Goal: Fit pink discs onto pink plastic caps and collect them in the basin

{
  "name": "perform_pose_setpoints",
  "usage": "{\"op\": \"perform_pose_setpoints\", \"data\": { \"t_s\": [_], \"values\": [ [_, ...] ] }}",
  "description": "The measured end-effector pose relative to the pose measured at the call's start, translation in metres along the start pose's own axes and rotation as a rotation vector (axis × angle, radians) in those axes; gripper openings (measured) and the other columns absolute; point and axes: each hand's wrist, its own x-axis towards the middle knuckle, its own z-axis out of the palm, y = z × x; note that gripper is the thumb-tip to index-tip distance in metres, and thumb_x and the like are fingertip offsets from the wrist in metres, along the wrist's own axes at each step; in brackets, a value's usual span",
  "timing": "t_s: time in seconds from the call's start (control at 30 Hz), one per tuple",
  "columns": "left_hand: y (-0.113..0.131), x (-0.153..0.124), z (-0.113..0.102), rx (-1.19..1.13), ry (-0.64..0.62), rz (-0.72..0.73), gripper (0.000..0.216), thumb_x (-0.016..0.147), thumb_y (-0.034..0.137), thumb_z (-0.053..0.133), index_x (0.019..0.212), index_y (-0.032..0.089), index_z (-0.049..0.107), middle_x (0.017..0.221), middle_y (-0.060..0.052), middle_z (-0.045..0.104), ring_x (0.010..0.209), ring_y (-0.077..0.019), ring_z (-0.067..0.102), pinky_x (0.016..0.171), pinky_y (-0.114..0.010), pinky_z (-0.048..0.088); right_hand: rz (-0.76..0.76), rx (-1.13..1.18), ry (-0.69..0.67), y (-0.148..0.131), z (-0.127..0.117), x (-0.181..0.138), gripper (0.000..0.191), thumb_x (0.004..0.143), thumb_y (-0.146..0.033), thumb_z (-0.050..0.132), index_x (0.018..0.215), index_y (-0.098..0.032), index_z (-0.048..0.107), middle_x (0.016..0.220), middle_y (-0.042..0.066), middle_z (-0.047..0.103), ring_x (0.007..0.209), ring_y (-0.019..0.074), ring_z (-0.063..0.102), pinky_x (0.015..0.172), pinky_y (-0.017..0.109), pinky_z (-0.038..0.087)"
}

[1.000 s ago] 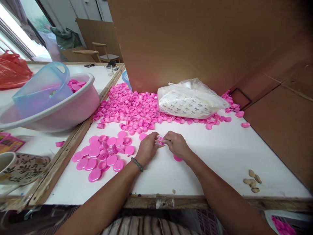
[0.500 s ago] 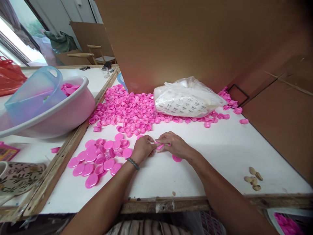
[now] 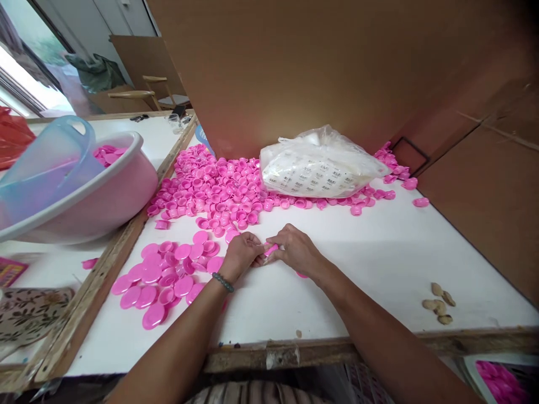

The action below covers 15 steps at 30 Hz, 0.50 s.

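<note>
My left hand (image 3: 243, 251), below a wrist with a dark bead bracelet (image 3: 223, 281), meets my right hand (image 3: 298, 248) over the white table. Both sets of fingers pinch one small pink plastic cap (image 3: 270, 250), which is tilted and partly covered by the fingertips. Another pink cap (image 3: 301, 275) shows from under my right wrist. Left of my left hand lies a loose group of flat, round pink caps (image 3: 151, 272), some face up and some turned over. Behind my hands spreads a large heap of small pink cup-shaped pieces (image 3: 219, 188).
A clear plastic bag (image 3: 322, 163) with printed white contents rests on the heap against a brown board (image 3: 295, 67). At left stand a pink basin (image 3: 138, 168) holding a blue scoop (image 3: 80, 143) and a flowered mug (image 3: 36, 314). Several peanuts (image 3: 440, 306) lie at right.
The view has shifted slightly. The pink cap between my fingers has tilted more, with my hands staying together. The cap by my right wrist is now mostly covered.
</note>
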Motion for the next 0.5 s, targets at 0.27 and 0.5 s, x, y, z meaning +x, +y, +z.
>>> {"op": "perform_pose_setpoints", "data": {
  "t_s": [0.27, 0.5],
  "values": [
    [0.002, -0.005, 0.002, 0.002, -0.02, 0.009, 0.038, 0.052, 0.028, 0.078, 0.072, 0.015, 0.048, 0.048, 0.005, 0.055, 0.042, -0.0095, 0.054, 0.043, -0.02, 0.043, 0.093, 0.156, -0.083, 0.005, -0.002, 0.0, 0.018, 0.069, -0.033, 0.067, 0.061, -0.018, 0.062, 0.054, -0.003, 0.046, 0.063, 0.0115, 0.044, 0.052, 0.021, 0.028],
    [0.005, -0.003, 0.007, 0.057, 0.003, -0.057, 0.034, 0.055, 0.023, 0.075, 0.068, 0.017, 0.043, 0.045, 0.007, 0.05, 0.038, -0.0095, 0.051, 0.037, -0.02, 0.04, 0.187, 0.215, -0.1, 0.01, 0.006, -0.001, 0.023, 0.07, -0.042, 0.064, 0.064, -0.02, 0.066, 0.063, -0.001, 0.051, 0.072, 0.0139, 0.046, 0.058, 0.023, 0.033]
  ]
}}
